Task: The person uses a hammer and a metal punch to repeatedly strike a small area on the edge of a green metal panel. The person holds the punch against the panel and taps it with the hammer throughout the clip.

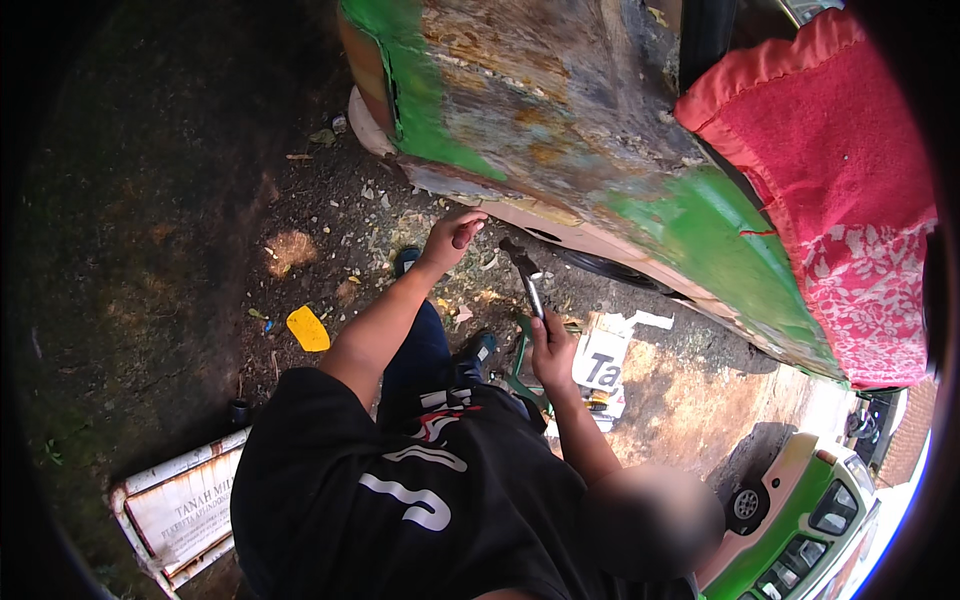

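My left hand grips a short reddish-brown handle at the lower edge of a green, weathered vehicle body panel; whatever extends from the handle is hard to make out. My right hand, lower and to the right, is closed round the shaft of a hammer, whose head is raised just right of my left hand, short of touching it. A pale sill strip runs along the panel's bottom, with a dark tyre partly showing beneath.
Red cloth drapes over the panel at right. Paper sheets, a yellow scrap and stones litter the ground near my feet. A rusty white metal sign lies at lower left. Another green van stands at lower right.
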`<state>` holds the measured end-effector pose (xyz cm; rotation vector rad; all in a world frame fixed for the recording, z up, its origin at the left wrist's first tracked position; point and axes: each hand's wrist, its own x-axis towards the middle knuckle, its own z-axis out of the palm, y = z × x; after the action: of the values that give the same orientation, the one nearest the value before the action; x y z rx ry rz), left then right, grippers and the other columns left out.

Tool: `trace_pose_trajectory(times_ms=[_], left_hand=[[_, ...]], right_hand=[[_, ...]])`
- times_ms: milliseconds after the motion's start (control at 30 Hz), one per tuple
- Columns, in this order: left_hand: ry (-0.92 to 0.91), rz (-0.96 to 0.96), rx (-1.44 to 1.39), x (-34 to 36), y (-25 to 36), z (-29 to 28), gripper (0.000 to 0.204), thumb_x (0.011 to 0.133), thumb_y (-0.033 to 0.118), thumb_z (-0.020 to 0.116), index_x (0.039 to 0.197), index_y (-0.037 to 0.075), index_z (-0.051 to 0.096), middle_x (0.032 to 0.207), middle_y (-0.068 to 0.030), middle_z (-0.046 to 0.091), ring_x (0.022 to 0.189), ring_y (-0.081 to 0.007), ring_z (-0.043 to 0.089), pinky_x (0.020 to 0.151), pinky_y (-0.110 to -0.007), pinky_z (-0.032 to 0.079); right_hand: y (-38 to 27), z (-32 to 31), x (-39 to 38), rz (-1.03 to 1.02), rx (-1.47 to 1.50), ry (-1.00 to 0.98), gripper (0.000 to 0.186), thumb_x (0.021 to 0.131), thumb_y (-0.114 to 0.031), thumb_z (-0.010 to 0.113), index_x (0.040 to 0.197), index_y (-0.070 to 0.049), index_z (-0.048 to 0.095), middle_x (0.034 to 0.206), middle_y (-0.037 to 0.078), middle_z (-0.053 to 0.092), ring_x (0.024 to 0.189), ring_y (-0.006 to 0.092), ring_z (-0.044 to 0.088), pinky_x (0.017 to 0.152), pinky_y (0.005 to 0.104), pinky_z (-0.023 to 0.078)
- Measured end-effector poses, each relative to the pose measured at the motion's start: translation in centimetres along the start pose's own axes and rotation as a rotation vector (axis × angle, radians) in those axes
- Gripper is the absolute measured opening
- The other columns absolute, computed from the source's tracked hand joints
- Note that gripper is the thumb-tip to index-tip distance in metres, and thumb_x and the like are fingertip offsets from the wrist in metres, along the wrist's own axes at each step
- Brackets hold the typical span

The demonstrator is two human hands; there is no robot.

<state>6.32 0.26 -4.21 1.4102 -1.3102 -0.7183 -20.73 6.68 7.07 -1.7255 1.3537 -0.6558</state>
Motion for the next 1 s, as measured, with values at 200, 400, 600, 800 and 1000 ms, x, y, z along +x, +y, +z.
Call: trace_pose_trajectory(times_ms=[200, 400, 600, 800, 1000], left_hand=[[0.010, 0.063, -0.051, -0.3, -1.1, -0.2, 0.016, 0.092, 0.005, 0.065, 0.107, 0.003, 0.067, 0.114, -0.0145, 0.068, 0.102, -0.0237, 0.067, 0.088, -0.033, 0.053], [-0.035, 0.140, -0.019, 0.8, -1.6, -1.1, 0.017, 0.089, -0.001, 0.060, 0.106, 0.002, 0.063, 0.109, -0.0125, 0.067, 0.099, -0.0280, 0.066, 0.086, -0.035, 0.052], [-0.067, 0.142, -0.034, 0.5, -2.8, -1.6, 0.014, 0.091, 0.005, 0.065, 0.105, 0.005, 0.067, 0.115, -0.0120, 0.067, 0.101, -0.0254, 0.067, 0.087, -0.034, 0.053], [-0.121, 0.116, -0.234, 0.4, -5.4, -1.5, 0.018, 0.090, 0.000, 0.065, 0.107, 0.004, 0.066, 0.113, -0.0110, 0.067, 0.092, -0.0199, 0.065, 0.084, -0.032, 0.052], [-0.139, 0.024, -0.282, 1.3, -6.1, -1.5, 0.020, 0.091, -0.005, 0.060, 0.109, 0.003, 0.065, 0.113, -0.0112, 0.067, 0.095, -0.0181, 0.064, 0.084, -0.031, 0.051]], right_hand=[[-1.9, 0.2, 1.1, -0.077, -0.106, -0.100, 0.029, 0.096, -0.025, 0.061, 0.114, -0.003, 0.062, 0.072, 0.021, 0.065, 0.066, 0.0383, 0.067, 0.058, 0.0414, 0.050], [-2.2, -0.4, 1.9, -0.071, -0.158, -0.145, 0.029, 0.095, -0.025, 0.062, 0.114, -0.004, 0.063, 0.072, 0.020, 0.065, 0.066, 0.0389, 0.067, 0.058, 0.0427, 0.050], [-2.9, -0.3, 2.1, -0.112, -0.212, -0.165, 0.027, 0.094, -0.025, 0.062, 0.112, -0.004, 0.063, 0.075, 0.020, 0.066, 0.067, 0.0392, 0.066, 0.058, 0.0437, 0.050], [-4.6, 1.5, 2.4, -0.329, -0.303, -0.225, 0.027, 0.094, -0.026, 0.063, 0.113, -0.007, 0.062, 0.077, 0.017, 0.066, 0.065, 0.0380, 0.066, 0.055, 0.0449, 0.050], [-5.5, 2.6, 3.0, -0.483, -0.490, -0.261, 0.028, 0.092, -0.022, 0.065, 0.114, -0.006, 0.061, 0.081, 0.016, 0.067, 0.063, 0.0356, 0.065, 0.053, 0.0432, 0.051]])
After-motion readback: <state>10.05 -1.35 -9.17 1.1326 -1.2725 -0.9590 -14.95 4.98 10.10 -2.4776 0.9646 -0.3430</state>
